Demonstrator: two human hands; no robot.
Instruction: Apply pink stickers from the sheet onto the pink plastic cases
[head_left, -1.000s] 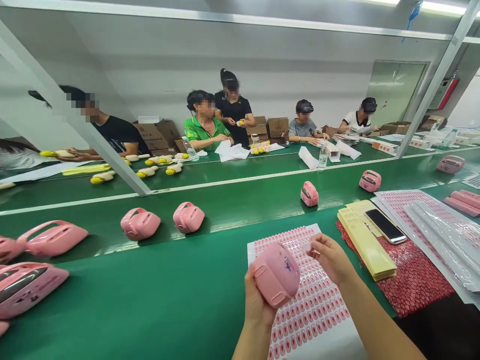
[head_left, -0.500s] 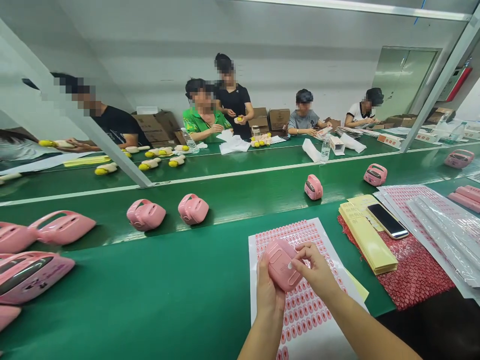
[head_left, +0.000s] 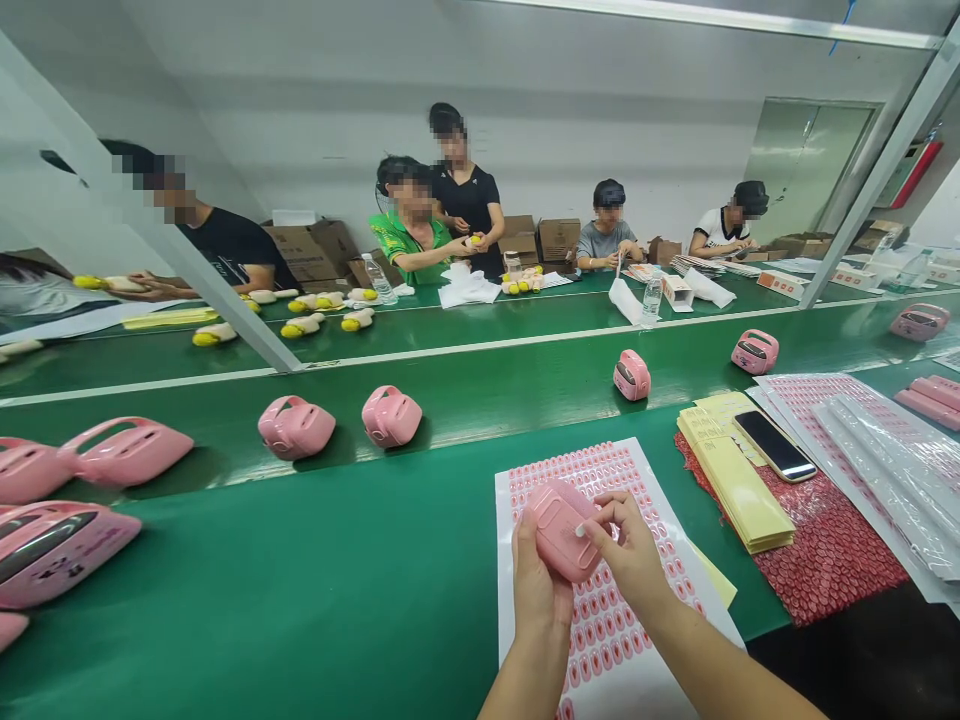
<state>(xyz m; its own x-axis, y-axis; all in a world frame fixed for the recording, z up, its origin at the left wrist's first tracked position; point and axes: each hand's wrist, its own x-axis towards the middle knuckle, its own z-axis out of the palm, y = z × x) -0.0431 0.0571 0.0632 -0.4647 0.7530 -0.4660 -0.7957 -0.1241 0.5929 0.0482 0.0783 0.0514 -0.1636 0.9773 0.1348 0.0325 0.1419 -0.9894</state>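
Observation:
My left hand [head_left: 538,590] is wrapped round a pink plastic device [head_left: 559,515] with rounded corners, its flat side with raised bars turned up toward me. Against the right part of that side, my right hand [head_left: 626,545] rests with thumb and fingers pinched together. Whatever may be between those fingertips is too small to make out. Beneath both hands lies a white sheet [head_left: 514,560] covered with rows of small pink oval stickers.
Pink handled devices stand on the green belt [head_left: 480,415], more at far left [head_left: 67,555]. Right of me are yellow paper strips [head_left: 739,480], a phone [head_left: 775,445], red bubble wrap [head_left: 832,550] and sticker sheets [head_left: 832,400]. Several people work across the belt.
The pink devices on the belt have shifted slightly right. My hands keep nearly the same hold. Across the belt, the person in green now reaches toward the standing person's hands at a yellow-ended item.

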